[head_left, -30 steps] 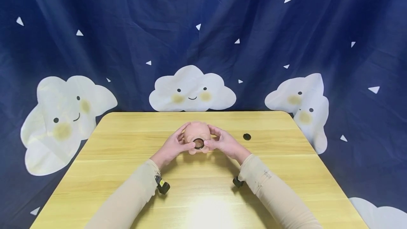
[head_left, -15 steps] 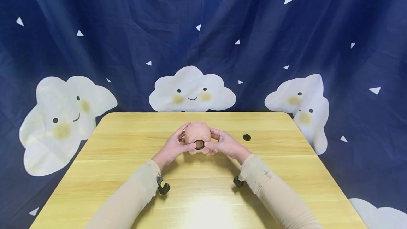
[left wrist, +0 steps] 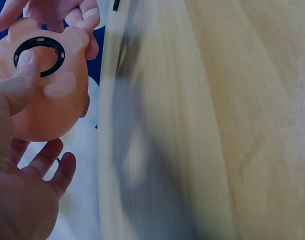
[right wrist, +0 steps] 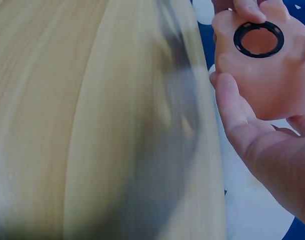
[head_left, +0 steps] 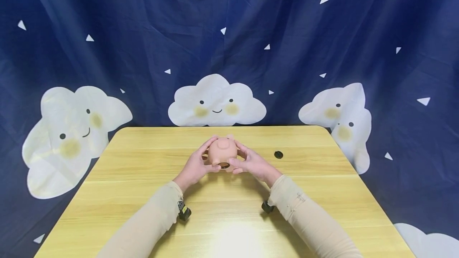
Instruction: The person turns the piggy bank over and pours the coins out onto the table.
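Observation:
A pink piggy bank (head_left: 222, 152) is held between both hands above the far middle of the table. My left hand (head_left: 195, 167) grips one side, its thumb lying over the black-rimmed hole in the belly in the left wrist view. On the other side, my right hand (head_left: 252, 165) grips the pig with thumb and fingers. The black ring (right wrist: 258, 54) round the hole shows fully in the right wrist view, and the hole has no cover in it. In the head view the hole is foreshortened, facing down toward the wearer. A small round black plug (head_left: 278, 154) lies to the right.
The wooden table (head_left: 143, 206) has its far edge just beyond the hands. A dark blue curtain (head_left: 229, 23) with white clouds hangs behind it. Small black wrist cameras sit under both sleeves.
Both hands have tipped the piggy bank, so its snout now shows on top and its hole has turned downward from facing the head camera. The black plug has stayed put.

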Available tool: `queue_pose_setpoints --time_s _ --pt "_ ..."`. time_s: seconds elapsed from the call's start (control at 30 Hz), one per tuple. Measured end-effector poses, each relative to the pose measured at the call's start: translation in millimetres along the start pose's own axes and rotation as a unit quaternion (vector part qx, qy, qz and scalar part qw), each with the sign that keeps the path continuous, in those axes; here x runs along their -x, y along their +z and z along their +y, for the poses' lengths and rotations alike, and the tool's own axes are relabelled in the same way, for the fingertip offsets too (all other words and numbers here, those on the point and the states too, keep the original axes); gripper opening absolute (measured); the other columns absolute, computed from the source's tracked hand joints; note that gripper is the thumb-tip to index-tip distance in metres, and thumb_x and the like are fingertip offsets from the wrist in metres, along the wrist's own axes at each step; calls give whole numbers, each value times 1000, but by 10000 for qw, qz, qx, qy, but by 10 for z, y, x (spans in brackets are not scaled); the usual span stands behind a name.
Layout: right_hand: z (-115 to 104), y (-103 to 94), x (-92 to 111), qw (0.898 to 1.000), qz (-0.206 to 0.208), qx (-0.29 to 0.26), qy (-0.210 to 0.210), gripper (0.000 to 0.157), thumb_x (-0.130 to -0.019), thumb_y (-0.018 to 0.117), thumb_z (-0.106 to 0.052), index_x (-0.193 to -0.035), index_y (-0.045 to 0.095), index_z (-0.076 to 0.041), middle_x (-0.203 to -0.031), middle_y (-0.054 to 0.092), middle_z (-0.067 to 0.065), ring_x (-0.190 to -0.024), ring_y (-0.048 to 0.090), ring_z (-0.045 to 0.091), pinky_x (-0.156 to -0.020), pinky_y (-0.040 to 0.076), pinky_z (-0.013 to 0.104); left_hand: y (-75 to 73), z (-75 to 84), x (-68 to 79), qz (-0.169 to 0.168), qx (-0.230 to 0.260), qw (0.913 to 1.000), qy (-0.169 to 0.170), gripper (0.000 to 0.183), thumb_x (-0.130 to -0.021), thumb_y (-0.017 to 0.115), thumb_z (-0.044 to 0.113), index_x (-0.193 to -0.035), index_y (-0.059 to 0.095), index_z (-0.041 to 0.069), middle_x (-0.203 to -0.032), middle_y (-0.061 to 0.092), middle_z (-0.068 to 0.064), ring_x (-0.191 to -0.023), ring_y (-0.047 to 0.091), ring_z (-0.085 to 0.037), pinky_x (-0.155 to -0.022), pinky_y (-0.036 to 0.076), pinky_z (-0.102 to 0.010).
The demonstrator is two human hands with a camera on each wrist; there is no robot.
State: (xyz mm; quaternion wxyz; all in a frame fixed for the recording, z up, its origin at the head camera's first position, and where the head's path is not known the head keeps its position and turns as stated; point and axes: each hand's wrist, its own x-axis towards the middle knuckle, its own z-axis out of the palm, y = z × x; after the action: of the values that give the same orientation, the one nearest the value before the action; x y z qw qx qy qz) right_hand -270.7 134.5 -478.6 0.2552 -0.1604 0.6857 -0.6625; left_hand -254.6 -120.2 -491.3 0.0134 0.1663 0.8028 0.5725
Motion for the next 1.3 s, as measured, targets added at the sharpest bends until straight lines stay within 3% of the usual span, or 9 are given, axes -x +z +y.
queue_pose_setpoints --time_s 0.1,0.3,0.53,0.8,0.93,1.03,1.17,1.3 --pt "12 14 -5 9999 153 -40 42 99 -101 77 -27 -174 11 -21 -175 29 19 -106 75 24 -103 62 51 8 0 -12 -17 -52 10000 8 103 -82 93 9 -164 39 40 -168 44 -2 -125 59 -34 -112 54 -52" --pt "24 66 2 9990 378 -192 148 97 -100 77 -29 -174 13 -24 -174 32 18 -103 74 24 -101 63 46 -6 2 -19 -200 -141 9997 10 103 -85 93 20 -168 33 38 -168 44 -7 -134 59 -34 -114 53 -51" --pt "77 83 -12 9984 533 -166 112 102 -96 81 -25 -173 15 -23 -175 28 19 -108 75 27 -102 62 44 -16 -1 -11 -454 -15 9990 0 80 -106 69 36 -172 22 32 -178 27 0 -148 51 -37 -125 43 -54" --pt "94 101 -21 9970 756 169 -50 99 -92 84 -19 -170 22 -22 -171 34 21 -116 71 28 -97 63 42 -15 32 5 -419 287 9986 -163 93 -104 72 33 -174 11 21 -180 21 -6 -162 31 -36 -133 29 -53" --pt "96 107 -16 9964 779 282 -177 100 -91 85 -16 -170 23 -26 -172 32 19 -124 68 32 -104 60 42 -13 47 -9 -350 516 9975 -329 99 -100 78 28 -173 14 18 -179 26 -8 -160 35 -37 -132 33 -51" --pt "103 104 -18 9963 736 353 -278 102 -90 86 -14 -169 24 -30 -174 31 15 -125 68 35 -108 58 42 -25 35 -19 -385 782 9951 -478 97 -97 82 23 -172 21 18 -177 30 -9 -153 46 -40 -126 43 -51" --pt "116 94 -27 9952 616 615 -454 104 -89 86 -12 -170 23 -32 -177 25 10 -123 69 35 -104 61 41 -48 -6 -15 -575 953 9918 -623 99 -95 84 20 -172 21 21 -178 26 -7 -142 58 -39 -117 53 -44" --pt "124 87 -29 9917 527 944 -694 105 -90 86 -11 -171 21 -30 -179 20 8 -123 69 34 -98 64 38 -64 -36 -10 -719 789 9922 -637 103 -94 84 21 -173 17 26 -180 21 -4 -132 67 -35 -110 57 -37"
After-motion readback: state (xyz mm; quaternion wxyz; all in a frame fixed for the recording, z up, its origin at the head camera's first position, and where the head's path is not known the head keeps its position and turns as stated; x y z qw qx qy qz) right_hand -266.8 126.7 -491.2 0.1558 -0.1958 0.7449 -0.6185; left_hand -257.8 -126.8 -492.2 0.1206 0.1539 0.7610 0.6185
